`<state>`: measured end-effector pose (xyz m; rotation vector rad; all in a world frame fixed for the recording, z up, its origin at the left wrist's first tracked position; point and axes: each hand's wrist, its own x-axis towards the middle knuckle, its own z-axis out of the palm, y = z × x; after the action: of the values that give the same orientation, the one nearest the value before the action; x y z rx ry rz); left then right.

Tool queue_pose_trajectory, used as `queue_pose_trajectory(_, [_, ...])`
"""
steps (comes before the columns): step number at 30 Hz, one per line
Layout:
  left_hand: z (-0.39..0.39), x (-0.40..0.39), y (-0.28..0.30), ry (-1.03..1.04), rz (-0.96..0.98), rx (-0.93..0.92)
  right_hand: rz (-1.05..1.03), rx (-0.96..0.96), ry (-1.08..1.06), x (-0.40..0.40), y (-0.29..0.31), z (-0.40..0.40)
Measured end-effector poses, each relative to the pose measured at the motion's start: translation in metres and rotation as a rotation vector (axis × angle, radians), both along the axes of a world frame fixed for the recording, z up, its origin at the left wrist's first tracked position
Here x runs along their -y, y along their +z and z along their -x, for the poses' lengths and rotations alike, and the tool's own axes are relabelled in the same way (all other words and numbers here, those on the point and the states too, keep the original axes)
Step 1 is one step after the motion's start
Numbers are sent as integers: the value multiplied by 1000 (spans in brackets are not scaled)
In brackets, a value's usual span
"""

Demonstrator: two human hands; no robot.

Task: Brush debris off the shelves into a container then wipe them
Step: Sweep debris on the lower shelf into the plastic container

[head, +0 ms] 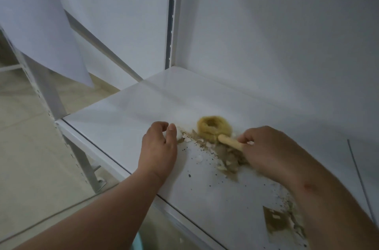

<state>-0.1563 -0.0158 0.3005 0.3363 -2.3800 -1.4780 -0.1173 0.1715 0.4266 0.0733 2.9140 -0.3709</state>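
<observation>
Two bare hands worked a round brush over a dirty white shelf.

The white metal shelf [127,106] filled the middle of the view, its back panel [266,34] rising beyond the fingers of both hands. The right hand [266,151] had its fingers curled tight around the pale wooden handle of the brush [213,128], whose ring of yellow bristles sat on the shelf just beyond those fingertips. The left hand [159,147] lay palm down on the shelf, its fingers bent loosely and gripping nothing, thumb beside them. Between the two hands' fingers, and under the right palm, lay brown dust and pale shell-like debris [205,145]; a second patch of debris [281,223] lay well behind the fingers, beside the right forearm.
</observation>
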Motion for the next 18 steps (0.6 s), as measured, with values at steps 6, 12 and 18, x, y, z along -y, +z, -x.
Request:
queue_pose_trajectory(6, [-6, 2, 3, -21, -36, 17, 48, -152, -54, -12, 16, 9])
queue_pose_trajectory(12, [-7, 4, 2, -30, 4, 17, -26, -71, -30, -3, -26, 49])
queue_pose_trajectory(18, [-7, 4, 6, -13, -92, 20, 13, 27, -18, -20, 19, -10])
